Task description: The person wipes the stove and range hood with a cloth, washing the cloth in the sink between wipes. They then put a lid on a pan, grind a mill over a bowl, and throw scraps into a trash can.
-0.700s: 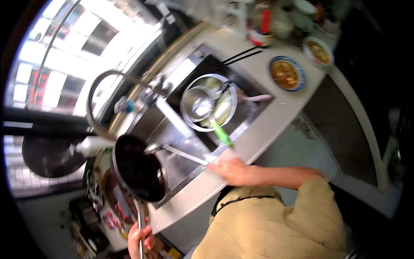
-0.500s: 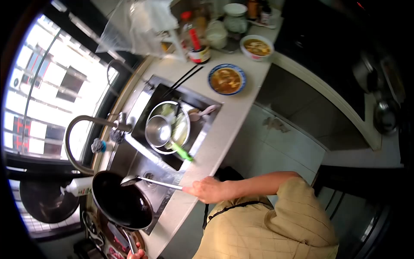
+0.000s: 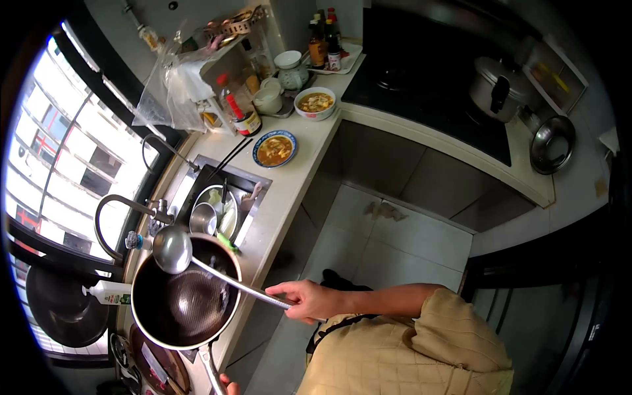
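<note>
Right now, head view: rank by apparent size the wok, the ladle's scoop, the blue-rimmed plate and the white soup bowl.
1. wok, clearly largest.
2 to 4. blue-rimmed plate, white soup bowl, ladle (scoop only): nearly alike, so unranked. The ladle is held nearer the camera, so its size misleads.

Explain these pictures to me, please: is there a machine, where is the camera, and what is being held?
There is no machine here. A person works with bare hands, and every picture comes from one camera worn on their head, looking down. Its wide lens bends the kitchen. The right hand grips a ladle by its long handle, with the scoop over a dark wok. The left hand, barely in view at the bottom edge, holds the wok's handle. Beyond the wok is a sink with a basin of greens. On the counter lie a plate of stew, a soup bowl and chopsticks.
</note>
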Tool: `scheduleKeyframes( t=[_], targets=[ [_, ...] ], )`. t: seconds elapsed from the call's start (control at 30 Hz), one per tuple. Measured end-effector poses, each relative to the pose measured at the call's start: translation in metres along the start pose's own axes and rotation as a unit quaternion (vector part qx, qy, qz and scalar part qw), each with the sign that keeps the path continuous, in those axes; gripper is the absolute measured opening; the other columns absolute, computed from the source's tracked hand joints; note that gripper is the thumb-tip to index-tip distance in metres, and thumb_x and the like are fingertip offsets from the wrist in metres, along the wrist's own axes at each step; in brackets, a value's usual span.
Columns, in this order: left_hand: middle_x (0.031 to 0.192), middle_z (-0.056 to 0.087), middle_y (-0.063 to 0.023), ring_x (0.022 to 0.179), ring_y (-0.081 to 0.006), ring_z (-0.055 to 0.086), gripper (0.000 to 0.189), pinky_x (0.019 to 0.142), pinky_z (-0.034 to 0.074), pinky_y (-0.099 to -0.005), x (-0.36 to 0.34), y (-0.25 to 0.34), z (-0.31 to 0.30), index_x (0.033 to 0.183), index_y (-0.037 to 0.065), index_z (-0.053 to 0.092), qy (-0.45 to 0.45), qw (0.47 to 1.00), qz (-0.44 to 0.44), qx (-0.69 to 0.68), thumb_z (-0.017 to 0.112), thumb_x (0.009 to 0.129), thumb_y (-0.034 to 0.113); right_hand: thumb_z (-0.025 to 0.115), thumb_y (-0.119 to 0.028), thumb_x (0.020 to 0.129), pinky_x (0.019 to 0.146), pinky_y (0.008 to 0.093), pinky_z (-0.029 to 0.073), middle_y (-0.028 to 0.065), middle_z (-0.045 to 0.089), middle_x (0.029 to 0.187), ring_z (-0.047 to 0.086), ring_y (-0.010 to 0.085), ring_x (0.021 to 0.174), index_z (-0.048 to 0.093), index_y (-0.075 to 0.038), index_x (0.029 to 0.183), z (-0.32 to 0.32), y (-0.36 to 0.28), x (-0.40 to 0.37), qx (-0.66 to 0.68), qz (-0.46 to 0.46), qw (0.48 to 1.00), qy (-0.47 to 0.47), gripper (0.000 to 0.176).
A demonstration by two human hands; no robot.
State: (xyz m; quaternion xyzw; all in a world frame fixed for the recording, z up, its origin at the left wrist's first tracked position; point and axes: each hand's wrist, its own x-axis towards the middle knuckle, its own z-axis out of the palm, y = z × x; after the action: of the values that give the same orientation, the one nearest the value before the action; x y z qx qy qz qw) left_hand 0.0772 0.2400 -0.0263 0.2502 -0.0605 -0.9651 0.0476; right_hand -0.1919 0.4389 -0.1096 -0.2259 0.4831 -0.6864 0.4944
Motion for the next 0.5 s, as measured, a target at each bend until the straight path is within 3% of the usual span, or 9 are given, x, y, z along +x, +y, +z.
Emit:
scheduleKeyframes(
  t=[0.07, 0.13, 0.2, 0.27, 0.3, 0.33, 0.4, 0.47, 0.5],
  targets=[
    [0.069, 0.043, -0.0083, 0.05, -0.0198, 0.041, 0.025, 0.04, 0.038, -0.0283, 0.022, -0.037, 0.013, 0.106, 0.008, 0.031, -0.118, 0.992, -0.014, -0.04, 0.045, 0.086, 0.01, 0.049, 0.0, 0.077, 0.044, 0.0215, 0.035, 0.0028, 0.048, 0.067, 0.044, 0.0065, 0.046, 0.031, 0.001, 0.133, -0.011, -0.023, -0.028, -0.005, -0.026, 0.999, 0.028, 0.058],
    [0.081, 0.045, -0.0108, 0.054, -0.0187, 0.042, 0.039, 0.038, 0.037, -0.0258, 0.053, -0.055, 0.024, 0.121, 0.005, 0.027, -0.114, 0.993, 0.003, 0.004, 0.045, 0.086, 0.01, 0.05, 0.0, 0.079, 0.044, 0.0213, 0.037, 0.0042, 0.05, 0.07, 0.045, 0.0071, 0.048, 0.03, 0.001, 0.133, -0.036, -0.034, -0.048, 0.001, -0.067, 0.996, 0.052, 0.058],
    [0.09, 0.046, -0.0118, 0.055, -0.0189, 0.042, 0.055, 0.039, 0.04, -0.0268, 0.088, -0.07, 0.041, 0.133, 0.003, 0.019, -0.15, 0.986, -0.054, 0.049, 0.046, 0.085, 0.009, 0.05, -0.001, 0.079, 0.044, 0.022, 0.039, 0.0053, 0.051, 0.07, 0.046, 0.0082, 0.047, 0.03, 0.003, 0.131, -0.062, -0.054, -0.072, 0.026, -0.103, 0.989, 0.1, 0.056],
    [0.102, 0.048, -0.0143, 0.056, -0.02, 0.043, 0.062, 0.038, 0.041, -0.0274, 0.139, -0.089, 0.048, 0.138, 0.007, 0.013, -0.135, 0.982, -0.116, -0.063, 0.047, 0.085, 0.012, 0.05, -0.002, 0.081, 0.047, 0.0218, 0.041, 0.0052, 0.051, 0.074, 0.047, 0.0074, 0.052, 0.03, 0.0, 0.133, -0.097, -0.075, -0.094, 0.049, -0.118, 0.981, 0.143, 0.055],
    [0.073, 0.045, -0.0089, 0.04, -0.0143, 0.044, 0.049, 0.032, 0.035, -0.0279, 0.186, -0.102, 0.093, 0.122, -0.001, 0.031, -0.228, 0.95, -0.149, 0.151, 0.05, 0.077, 0.0, 0.051, -0.002, 0.082, 0.048, 0.022, 0.041, 0.0055, 0.052, 0.076, 0.047, 0.0076, 0.053, 0.03, -0.001, 0.133, -0.115, -0.086, -0.105, 0.054, -0.136, 0.976, 0.164, 0.056],
    [0.076, 0.041, -0.0109, 0.041, -0.0167, 0.046, 0.053, 0.032, 0.035, -0.0294, 0.213, -0.115, 0.104, 0.126, -0.001, 0.023, -0.217, 0.953, -0.153, 0.149, 0.049, 0.079, -0.001, 0.052, -0.003, 0.082, 0.048, 0.0222, 0.042, 0.0058, 0.053, 0.077, 0.047, 0.0077, 0.054, 0.03, -0.002, 0.133, -0.138, -0.092, -0.114, 0.06, -0.158, 0.969, 0.181, 0.056],
    [0.079, 0.041, -0.0127, 0.045, -0.0166, 0.047, 0.053, 0.032, 0.033, -0.0288, 0.281, -0.154, 0.14, 0.126, -0.003, 0.023, -0.274, 0.928, -0.229, 0.105, 0.048, 0.079, -0.002, 0.054, -0.003, 0.082, 0.05, 0.0226, 0.042, 0.0062, 0.053, 0.08, 0.048, 0.0083, 0.056, 0.03, -0.003, 0.134, -0.186, -0.116, -0.134, 0.059, -0.18, 0.957, 0.219, 0.057],
    [0.073, 0.042, -0.013, 0.039, -0.016, 0.044, 0.05, 0.032, 0.037, -0.0324, 0.34, -0.205, 0.184, 0.12, -0.006, 0.033, -0.245, 0.936, -0.25, 0.04, 0.047, 0.072, -0.006, 0.055, -0.003, 0.082, 0.051, 0.0229, 0.043, 0.0066, 0.054, 0.081, 0.049, 0.0089, 0.058, 0.029, -0.004, 0.135, -0.241, -0.144, -0.148, 0.047, -0.201, 0.942, 0.266, 0.058],
    [0.074, 0.039, -0.0127, 0.04, -0.0164, 0.044, 0.054, 0.032, 0.038, -0.033, 0.372, -0.224, 0.197, 0.122, -0.007, 0.029, -0.256, 0.931, -0.258, 0.037, 0.045, 0.071, -0.008, 0.056, -0.003, 0.082, 0.052, 0.023, 0.043, 0.0068, 0.054, 0.082, 0.05, 0.0092, 0.059, 0.029, -0.005, 0.135, -0.267, -0.153, -0.154, 0.044, -0.206, 0.932, 0.295, 0.059]
  ],
)
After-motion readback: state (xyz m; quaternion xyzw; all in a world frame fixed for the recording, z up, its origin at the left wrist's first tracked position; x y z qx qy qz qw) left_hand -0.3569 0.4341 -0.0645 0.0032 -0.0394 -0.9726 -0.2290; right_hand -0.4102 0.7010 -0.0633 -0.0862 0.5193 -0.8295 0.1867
